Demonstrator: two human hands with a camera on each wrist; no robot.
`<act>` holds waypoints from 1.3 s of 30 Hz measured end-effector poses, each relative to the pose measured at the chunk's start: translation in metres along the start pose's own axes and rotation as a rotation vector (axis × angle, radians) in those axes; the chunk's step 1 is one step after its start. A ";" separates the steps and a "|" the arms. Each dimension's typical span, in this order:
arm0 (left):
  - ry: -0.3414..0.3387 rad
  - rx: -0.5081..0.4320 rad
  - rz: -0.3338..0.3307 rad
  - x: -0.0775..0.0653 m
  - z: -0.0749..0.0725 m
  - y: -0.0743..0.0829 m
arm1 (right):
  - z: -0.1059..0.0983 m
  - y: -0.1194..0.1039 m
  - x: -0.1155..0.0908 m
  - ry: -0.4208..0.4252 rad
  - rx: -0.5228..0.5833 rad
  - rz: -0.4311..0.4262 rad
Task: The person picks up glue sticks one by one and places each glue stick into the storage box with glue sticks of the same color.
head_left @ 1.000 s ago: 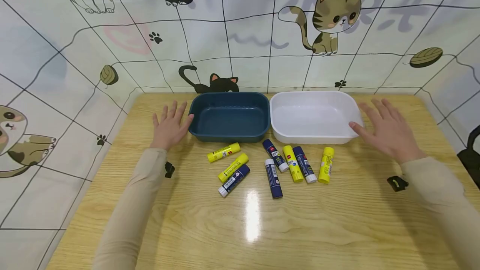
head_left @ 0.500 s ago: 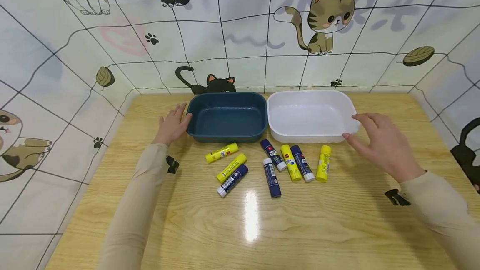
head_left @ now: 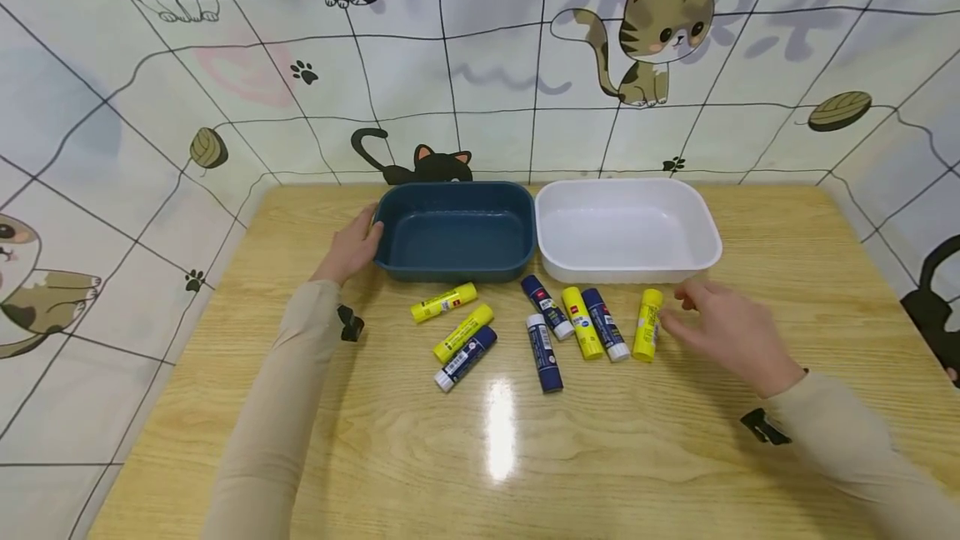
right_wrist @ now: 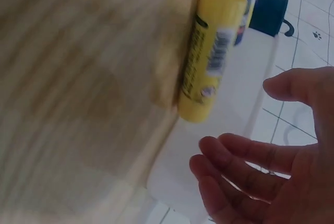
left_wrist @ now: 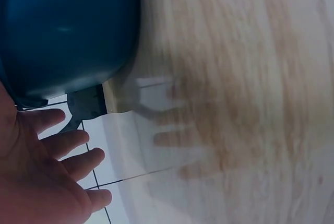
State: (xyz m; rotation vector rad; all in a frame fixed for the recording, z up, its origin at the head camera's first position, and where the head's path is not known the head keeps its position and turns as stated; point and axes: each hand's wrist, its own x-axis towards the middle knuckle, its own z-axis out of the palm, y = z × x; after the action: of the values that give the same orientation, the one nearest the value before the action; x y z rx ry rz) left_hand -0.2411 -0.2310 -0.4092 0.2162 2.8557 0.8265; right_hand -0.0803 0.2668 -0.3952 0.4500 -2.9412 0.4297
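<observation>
My left hand (head_left: 351, 248) is at the left end of a dark blue tray (head_left: 457, 275), thumb at its rim. In the left wrist view the fingers (left_wrist: 73, 143) extend, spread apart, beside the tray's outer wall (left_wrist: 68, 31). My right hand (head_left: 731, 332) is just right of the rightmost yellow glue stick (head_left: 647, 325), with thumb and fingers apart and nothing between them. The right wrist view shows loosely bent fingers (right_wrist: 240, 166) close to that yellow glue stick (right_wrist: 211, 51). A white tray (head_left: 630, 276) sits directly right of the blue one.
Several yellow and navy glue sticks lie in front of the trays, among them a yellow one (head_left: 444, 303), a navy one (head_left: 466, 359) and a navy one with a white cap (head_left: 544, 352). A cat-patterned cloth (head_left: 495, 73) rises behind the wooden table (head_left: 600, 457).
My right hand has moved from the white tray's right end down and left to the rightmost yellow glue stick. The left hand has shifted slightly closer along the blue tray's side.
</observation>
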 end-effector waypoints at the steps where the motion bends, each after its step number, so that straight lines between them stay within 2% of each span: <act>1: 0.000 -0.006 0.001 0.001 0.001 0.000 | 0.002 -0.001 0.000 -0.014 -0.003 0.010; 6: 0.011 -0.014 0.002 0.002 0.004 0.002 | 0.011 -0.007 0.002 -0.054 -0.016 0.065; 12: 0.023 0.035 -0.023 0.002 0.007 0.007 | 0.018 -0.011 0.006 -0.134 0.015 0.175; 19: 0.023 0.074 -0.029 0.002 0.008 0.009 | 0.022 -0.011 0.011 -0.203 0.064 0.218; 27: 0.032 0.062 -0.017 0.002 0.008 0.004 | 0.017 -0.014 0.017 -0.250 0.099 0.186; 35: 0.040 0.077 -0.024 0.001 0.008 0.004 | 0.001 -0.027 0.025 -0.196 0.081 0.078; 39: 0.047 0.077 -0.023 0.001 0.008 0.004 | -0.007 -0.033 0.031 -0.192 0.090 0.065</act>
State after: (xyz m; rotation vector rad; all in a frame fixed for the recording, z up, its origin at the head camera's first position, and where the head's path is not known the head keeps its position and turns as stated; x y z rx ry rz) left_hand -0.2399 -0.2232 -0.4135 0.1755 2.9316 0.7273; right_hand -0.0991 0.2302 -0.3742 0.4294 -3.1384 0.5592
